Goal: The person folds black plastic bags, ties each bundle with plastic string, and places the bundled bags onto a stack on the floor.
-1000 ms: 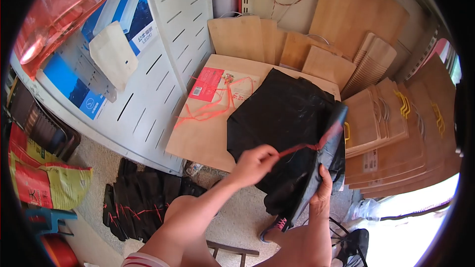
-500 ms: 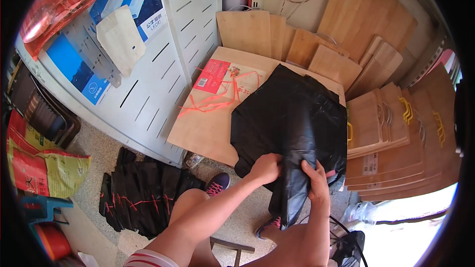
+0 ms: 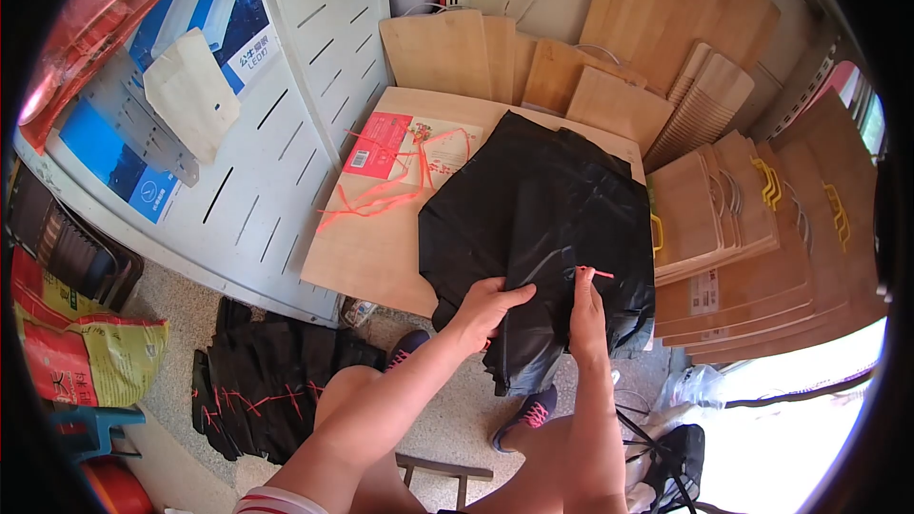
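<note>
Black plastic bags (image 3: 519,200) lie spread over a wooden board, their near part hanging over its front edge. My left hand (image 3: 487,312) is closed on a fold of the black plastic, thumb on top and fingertips partly hidden beneath. At the bags' right part, my right hand (image 3: 587,319) grips the plastic with its thumb up; its other fingers are mostly hidden. A short red string (image 3: 596,272) shows at that thumb's tip. Loose red strings (image 3: 381,200) rest left of the bags, by a red and cream printed sheet (image 3: 424,138).
The wooden board (image 3: 357,262) serves as a tabletop. Tied black bundles (image 3: 262,371) lie on the floor at left. Cutting boards (image 3: 705,219) with handles stand at right, more lean behind. A white slotted metal panel (image 3: 276,143) rises at left. A stool (image 3: 443,471) is between the legs.
The raised fold of black plastic has come down flatter. My right hand has moved up and left, and a red string now shows at its thumb. The view has shifted slightly.
</note>
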`<state>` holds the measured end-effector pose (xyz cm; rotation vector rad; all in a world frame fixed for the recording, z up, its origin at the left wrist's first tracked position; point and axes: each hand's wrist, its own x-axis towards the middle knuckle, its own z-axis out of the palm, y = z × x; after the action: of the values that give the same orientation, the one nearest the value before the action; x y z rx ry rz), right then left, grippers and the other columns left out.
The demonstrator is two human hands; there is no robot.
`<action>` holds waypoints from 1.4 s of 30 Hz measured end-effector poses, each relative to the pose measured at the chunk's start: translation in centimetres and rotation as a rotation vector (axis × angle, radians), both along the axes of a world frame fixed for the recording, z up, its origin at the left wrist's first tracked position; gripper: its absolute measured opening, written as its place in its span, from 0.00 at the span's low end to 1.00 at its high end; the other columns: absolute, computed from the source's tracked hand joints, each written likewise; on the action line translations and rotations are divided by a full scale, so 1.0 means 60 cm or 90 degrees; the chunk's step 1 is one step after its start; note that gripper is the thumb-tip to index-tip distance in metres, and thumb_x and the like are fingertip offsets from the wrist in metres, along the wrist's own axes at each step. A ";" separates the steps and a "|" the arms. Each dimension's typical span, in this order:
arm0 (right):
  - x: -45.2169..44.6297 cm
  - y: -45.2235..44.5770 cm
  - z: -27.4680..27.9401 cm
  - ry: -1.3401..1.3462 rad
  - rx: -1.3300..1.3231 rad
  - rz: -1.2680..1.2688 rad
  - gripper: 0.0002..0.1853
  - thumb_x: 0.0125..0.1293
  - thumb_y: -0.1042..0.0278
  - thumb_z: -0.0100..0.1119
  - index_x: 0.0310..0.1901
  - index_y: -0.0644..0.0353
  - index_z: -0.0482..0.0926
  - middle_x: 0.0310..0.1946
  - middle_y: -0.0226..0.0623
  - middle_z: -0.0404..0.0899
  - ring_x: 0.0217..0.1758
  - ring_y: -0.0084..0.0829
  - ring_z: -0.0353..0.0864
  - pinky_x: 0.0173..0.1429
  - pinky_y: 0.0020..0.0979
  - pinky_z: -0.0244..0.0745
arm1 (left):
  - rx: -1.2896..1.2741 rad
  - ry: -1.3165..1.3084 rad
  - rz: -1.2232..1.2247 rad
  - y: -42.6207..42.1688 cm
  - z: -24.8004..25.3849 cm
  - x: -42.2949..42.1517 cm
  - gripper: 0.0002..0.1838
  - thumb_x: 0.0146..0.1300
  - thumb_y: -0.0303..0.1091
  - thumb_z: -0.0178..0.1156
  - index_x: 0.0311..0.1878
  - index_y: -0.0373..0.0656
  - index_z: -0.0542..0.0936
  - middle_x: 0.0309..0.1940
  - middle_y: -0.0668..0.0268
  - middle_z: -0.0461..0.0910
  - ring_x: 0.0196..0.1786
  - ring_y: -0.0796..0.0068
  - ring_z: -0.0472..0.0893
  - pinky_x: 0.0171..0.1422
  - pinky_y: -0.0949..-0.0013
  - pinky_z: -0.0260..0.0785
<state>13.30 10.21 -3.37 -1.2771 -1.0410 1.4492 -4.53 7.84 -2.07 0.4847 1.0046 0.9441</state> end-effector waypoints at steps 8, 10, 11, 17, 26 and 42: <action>0.030 -0.001 0.002 -0.374 0.054 -0.069 0.20 0.76 0.57 0.56 0.53 0.69 0.82 0.44 0.42 0.87 0.44 0.28 0.84 0.52 0.29 0.76 | -0.064 -0.128 0.011 0.000 -0.003 -0.001 0.18 0.66 0.42 0.67 0.50 0.40 0.79 0.38 0.64 0.86 0.32 0.75 0.86 0.25 0.78 0.73; 0.008 -0.008 0.050 0.030 -0.217 -0.107 0.21 0.75 0.55 0.58 0.52 0.69 0.83 0.45 0.39 0.87 0.43 0.28 0.84 0.50 0.29 0.77 | -0.091 -0.127 0.000 -0.005 0.018 0.003 0.18 0.66 0.43 0.68 0.50 0.40 0.79 0.36 0.65 0.85 0.29 0.78 0.85 0.22 0.78 0.70; 0.008 -0.004 0.057 0.091 -0.242 -0.108 0.21 0.75 0.55 0.59 0.51 0.69 0.83 0.44 0.36 0.86 0.42 0.25 0.84 0.48 0.26 0.77 | -0.121 -0.125 -0.007 -0.007 0.028 0.006 0.17 0.66 0.43 0.68 0.49 0.41 0.79 0.35 0.67 0.85 0.26 0.80 0.84 0.20 0.79 0.66; 0.033 0.007 -0.006 0.042 0.031 -0.116 0.16 0.75 0.61 0.58 0.54 0.66 0.83 0.44 0.33 0.85 0.44 0.21 0.83 0.43 0.22 0.77 | -0.048 -0.050 0.003 -0.007 0.007 0.018 0.16 0.67 0.42 0.68 0.48 0.41 0.80 0.33 0.68 0.85 0.23 0.85 0.80 0.18 0.79 0.56; 0.019 0.020 -0.001 0.107 0.175 -0.240 0.12 0.72 0.70 0.62 0.53 0.66 0.84 0.48 0.36 0.85 0.51 0.26 0.83 0.54 0.26 0.80 | 0.577 0.750 0.025 0.001 -0.023 -0.009 0.12 0.67 0.36 0.62 0.46 0.37 0.83 0.32 0.57 0.84 0.37 0.58 0.85 0.38 0.57 0.75; -0.042 -0.005 0.023 -0.305 0.422 -0.076 0.10 0.68 0.74 0.64 0.49 0.65 0.86 0.48 0.45 0.87 0.53 0.35 0.86 0.58 0.30 0.78 | 0.466 0.597 0.111 0.027 0.037 -0.005 0.12 0.76 0.36 0.52 0.44 0.39 0.82 0.28 0.60 0.80 0.28 0.69 0.79 0.37 0.65 0.71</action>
<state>10.76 9.91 -1.98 -1.1717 -1.5634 0.6126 -4.83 9.47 0.14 1.5694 1.5300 1.2661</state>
